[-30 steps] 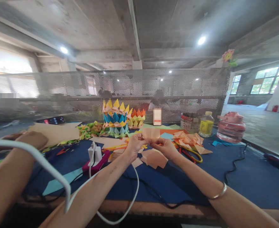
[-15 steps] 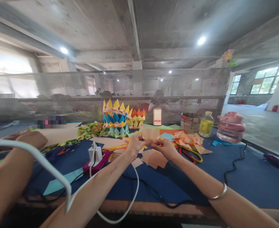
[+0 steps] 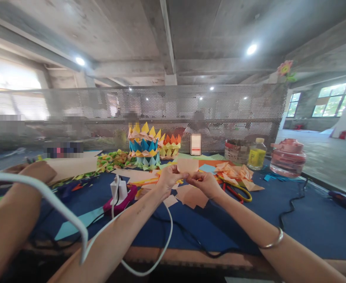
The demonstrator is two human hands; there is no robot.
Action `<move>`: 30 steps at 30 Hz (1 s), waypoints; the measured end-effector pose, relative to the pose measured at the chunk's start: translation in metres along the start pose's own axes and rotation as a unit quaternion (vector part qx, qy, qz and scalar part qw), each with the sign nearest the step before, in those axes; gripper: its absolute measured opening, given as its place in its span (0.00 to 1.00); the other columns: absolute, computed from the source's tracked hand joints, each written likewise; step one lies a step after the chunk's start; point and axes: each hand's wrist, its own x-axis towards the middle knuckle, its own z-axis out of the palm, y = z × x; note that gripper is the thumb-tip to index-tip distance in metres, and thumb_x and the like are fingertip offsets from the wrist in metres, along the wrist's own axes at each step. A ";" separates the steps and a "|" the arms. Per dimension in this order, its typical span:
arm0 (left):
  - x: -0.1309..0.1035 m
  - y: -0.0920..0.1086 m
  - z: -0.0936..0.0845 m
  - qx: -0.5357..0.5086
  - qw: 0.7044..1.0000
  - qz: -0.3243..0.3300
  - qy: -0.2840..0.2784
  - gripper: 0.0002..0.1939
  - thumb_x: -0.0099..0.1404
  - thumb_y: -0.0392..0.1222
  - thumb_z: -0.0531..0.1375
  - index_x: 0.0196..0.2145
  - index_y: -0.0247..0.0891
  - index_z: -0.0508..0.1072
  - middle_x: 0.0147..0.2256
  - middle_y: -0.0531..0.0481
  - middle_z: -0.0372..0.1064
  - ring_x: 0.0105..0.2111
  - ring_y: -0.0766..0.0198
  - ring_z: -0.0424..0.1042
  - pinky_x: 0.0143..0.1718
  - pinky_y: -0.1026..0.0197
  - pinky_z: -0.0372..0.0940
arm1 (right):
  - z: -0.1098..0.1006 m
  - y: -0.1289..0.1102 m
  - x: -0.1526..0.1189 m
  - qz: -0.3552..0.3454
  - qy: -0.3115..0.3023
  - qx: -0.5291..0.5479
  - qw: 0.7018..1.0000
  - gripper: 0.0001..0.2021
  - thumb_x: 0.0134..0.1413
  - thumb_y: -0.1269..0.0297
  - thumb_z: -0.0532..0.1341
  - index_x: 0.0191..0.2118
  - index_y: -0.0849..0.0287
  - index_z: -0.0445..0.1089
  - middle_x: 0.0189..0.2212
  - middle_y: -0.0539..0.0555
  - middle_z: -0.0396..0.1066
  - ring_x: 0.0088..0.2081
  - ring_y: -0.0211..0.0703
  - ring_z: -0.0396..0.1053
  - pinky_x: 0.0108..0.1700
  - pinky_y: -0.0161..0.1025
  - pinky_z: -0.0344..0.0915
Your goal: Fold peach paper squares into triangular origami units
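Note:
My left hand and my right hand pinch the lower edge of a small peach sheet of paper between them. The sheet stands up above the thumbs, over the middle of the table. Below my hands lie more peach paper pieces, flat on the blue table cover. Scissors with red and yellow handles rest just right of my right hand. Folded peach paper pieces are heaped behind the scissors. Beyond my left hand stands a stacked folded-paper piece in yellow, blue and pale green.
A magenta power strip with a white plug sits left. A white cable loops across the front. Another person's arm reaches in from the left. A yellow bottle and pink water bottle stand right.
My hands keep their pinch on the peach paper and have barely moved. The other person's hand at the left has shifted slightly.

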 end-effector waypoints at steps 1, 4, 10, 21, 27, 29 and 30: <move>0.000 0.001 0.000 0.000 1.000 0.000 0.005 0.20 0.35 0.42 0.70 0.28 0.32 0.74 0.25 0.45 0.73 0.29 0.57 0.72 0.34 0.58 0.63 | 0.000 -0.001 0.000 -0.003 0.001 -0.003 1.000 0.17 0.41 0.51 0.62 0.21 0.64 0.71 0.20 0.50 0.66 0.23 0.34 0.59 0.26 0.32 0.54; 0.000 0.002 0.001 -0.005 1.000 -0.001 0.012 0.21 0.35 0.42 0.70 0.29 0.31 0.74 0.25 0.45 0.73 0.29 0.57 0.72 0.35 0.58 0.64 | 0.001 -0.004 -0.002 0.002 -0.003 -0.005 1.000 0.19 0.43 0.50 0.61 0.21 0.64 0.70 0.19 0.49 0.65 0.23 0.33 0.58 0.26 0.32 0.53; 0.000 0.001 0.000 -0.022 0.999 -0.002 -0.033 0.21 0.37 0.42 0.70 0.31 0.33 0.74 0.26 0.45 0.73 0.29 0.58 0.72 0.33 0.58 0.64 | 0.001 -0.004 -0.002 0.034 0.003 -0.005 0.999 0.20 0.39 0.48 0.62 0.17 0.63 0.67 0.14 0.47 0.59 0.19 0.31 0.53 0.22 0.32 0.49; -0.004 0.006 0.001 -0.008 0.998 -0.014 -0.054 0.14 0.38 0.44 0.69 0.23 0.33 0.74 0.22 0.48 0.71 0.26 0.62 0.69 0.32 0.61 0.60 | -0.003 -0.004 0.001 0.032 -0.012 0.048 0.998 0.17 0.35 0.51 0.64 0.22 0.64 0.72 0.17 0.49 0.65 0.21 0.33 0.56 0.23 0.32 0.51; -0.002 0.004 0.000 -0.011 0.999 -0.036 0.005 0.09 0.41 0.39 0.65 0.15 0.33 0.69 0.19 0.52 0.65 0.21 0.70 0.63 0.28 0.65 0.58 | -0.003 -0.009 -0.003 0.055 0.019 0.044 0.997 0.18 0.35 0.51 0.65 0.15 0.62 0.66 0.13 0.45 0.57 0.19 0.29 0.50 0.22 0.32 0.47; 0.000 0.002 -0.001 -0.023 0.999 -0.036 0.008 0.08 0.42 0.37 0.64 0.15 0.33 0.67 0.19 0.53 0.65 0.21 0.70 0.63 0.29 0.65 0.58 | -0.003 -0.010 -0.003 0.060 0.017 0.053 0.997 0.18 0.35 0.52 0.65 0.15 0.62 0.65 0.13 0.44 0.55 0.19 0.29 0.49 0.22 0.32 0.46; 0.000 0.002 -0.001 -0.032 0.999 -0.034 0.008 0.08 0.42 0.37 0.63 0.15 0.33 0.67 0.19 0.53 0.64 0.21 0.70 0.64 0.29 0.65 0.59 | -0.003 -0.010 -0.003 0.061 0.012 0.061 0.996 0.18 0.35 0.52 0.66 0.15 0.63 0.65 0.13 0.45 0.56 0.19 0.29 0.49 0.22 0.32 0.47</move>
